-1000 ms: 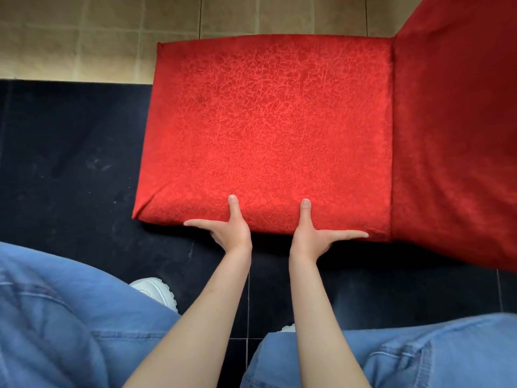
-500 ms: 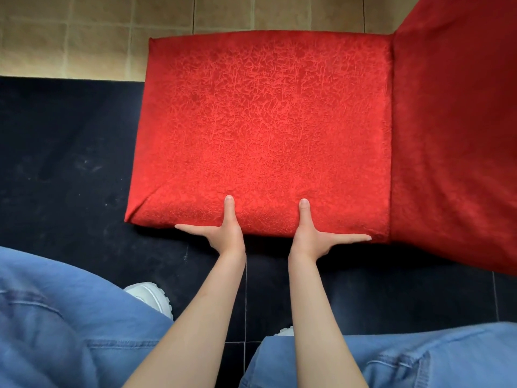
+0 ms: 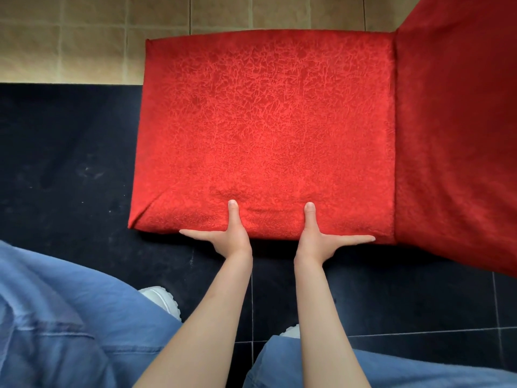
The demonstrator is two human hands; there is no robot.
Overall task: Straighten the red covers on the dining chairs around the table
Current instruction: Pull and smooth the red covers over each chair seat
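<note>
left hand (image 3: 231,238): thumb up flat on top of the seat at its near edge, fingers straight, pointing left along the near side panel; pressing the red cover, nothing grasped
right hand (image 3: 314,242): mirror pose, thumb up on the seat top, fingers straight, pointing right along the near edge toward the backrest corner; pressing, nothing grasped
red cover (image 3: 265,130): stretched over the chair seat, crinkle-textured, small ripples between the two thumbs, diagonal fold at the near-left corner
backrest (image 3: 458,141): same red fabric, rises along the seat's right edge
floor (image 3: 67,169): dark tiles under the chair; tan tiles (image 3: 84,37) past the seat's far-left corner
jeans (image 3: 56,331): blue denim legs at the bottom
shoe (image 3: 163,299): white, left of the left forearm
</note>
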